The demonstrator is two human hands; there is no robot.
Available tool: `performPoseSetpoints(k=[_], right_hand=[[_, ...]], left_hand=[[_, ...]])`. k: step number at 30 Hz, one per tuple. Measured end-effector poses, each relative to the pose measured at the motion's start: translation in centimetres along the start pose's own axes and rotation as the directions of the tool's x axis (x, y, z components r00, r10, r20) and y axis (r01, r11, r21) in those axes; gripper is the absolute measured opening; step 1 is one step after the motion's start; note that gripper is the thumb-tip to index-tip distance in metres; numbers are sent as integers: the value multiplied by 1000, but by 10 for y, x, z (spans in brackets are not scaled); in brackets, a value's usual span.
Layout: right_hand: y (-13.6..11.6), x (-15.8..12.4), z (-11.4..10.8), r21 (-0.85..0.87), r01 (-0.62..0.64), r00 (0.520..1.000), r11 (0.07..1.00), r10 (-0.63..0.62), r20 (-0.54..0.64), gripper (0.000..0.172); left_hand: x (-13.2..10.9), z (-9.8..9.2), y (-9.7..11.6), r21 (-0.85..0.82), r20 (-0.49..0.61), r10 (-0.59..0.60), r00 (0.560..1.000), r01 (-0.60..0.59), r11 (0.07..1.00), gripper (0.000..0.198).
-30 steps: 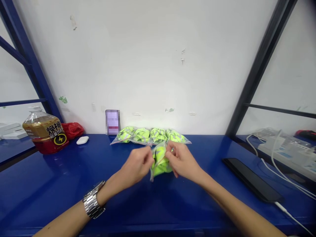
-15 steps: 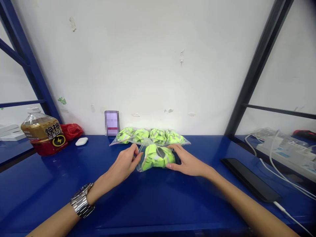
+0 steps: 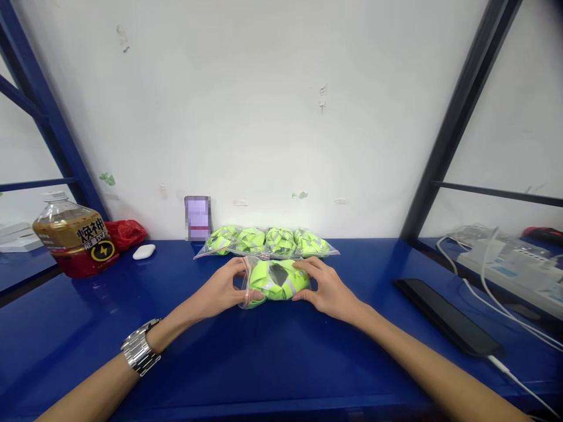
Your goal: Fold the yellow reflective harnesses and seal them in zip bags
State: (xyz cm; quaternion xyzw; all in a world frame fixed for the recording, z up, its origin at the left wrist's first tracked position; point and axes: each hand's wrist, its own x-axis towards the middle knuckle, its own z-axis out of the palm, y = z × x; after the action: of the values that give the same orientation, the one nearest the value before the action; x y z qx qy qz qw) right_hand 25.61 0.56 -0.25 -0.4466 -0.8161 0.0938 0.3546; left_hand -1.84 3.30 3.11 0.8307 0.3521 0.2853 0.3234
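Note:
A clear zip bag (image 3: 279, 280) holds a folded bundle of neon-yellow reflective fabric, with a dark patch on top. My left hand (image 3: 226, 287) grips the bag's left end, where the red-lined zip edge runs; its thumb presses on the front. At the right end my right hand (image 3: 323, 290) closes on the bag, thumb in front and fingers over the top. Just behind lie several similar bags of neon-yellow fabric (image 3: 280, 241) in a row along the wall.
To the left stand a large drink bottle (image 3: 77, 237), a red plastic bag (image 3: 126, 234) and a white earbud case (image 3: 144, 252). A phone (image 3: 197, 220) leans on the wall. On the right lie a black phone (image 3: 446, 316) with its cable and white power strips (image 3: 512, 272).
My left hand has moved from the bag's loose open-looking edge to a grip around its left end. The right hand has tightened slightly, and the bag now looks flatter and wider.

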Motion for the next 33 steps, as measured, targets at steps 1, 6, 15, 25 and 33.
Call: performPoseSetpoints(k=[1, 6, 15, 25, 33], right_hand=[[-1, -1, 0, -13, 16, 1000, 1000, -16, -12, 58], [-4, -2, 0, -45, 74, 994, 996, -78, -76, 62], [2, -5, -13, -234, 215, 975, 948, -193, 111, 58], [23, -30, -45, -313, 195, 980, 930, -169, 106, 27], [31, -40, -59, -375, 167, 985, 912, -137, 106, 35]], left_hand=[[0, 2, 3, 36, -34, 2, 999, 0, 999, 41], [-3, 11, 7, 188, -197, 68, 978, -30, 982, 30], [-3, 11, 5, 409, -242, 213, 947, -99, 907, 21], [-22, -45, -20, 580, -479, 171, 861, 164, 798, 33], [-28, -45, -17, 583, -514, 172, 840, 195, 788, 29]])
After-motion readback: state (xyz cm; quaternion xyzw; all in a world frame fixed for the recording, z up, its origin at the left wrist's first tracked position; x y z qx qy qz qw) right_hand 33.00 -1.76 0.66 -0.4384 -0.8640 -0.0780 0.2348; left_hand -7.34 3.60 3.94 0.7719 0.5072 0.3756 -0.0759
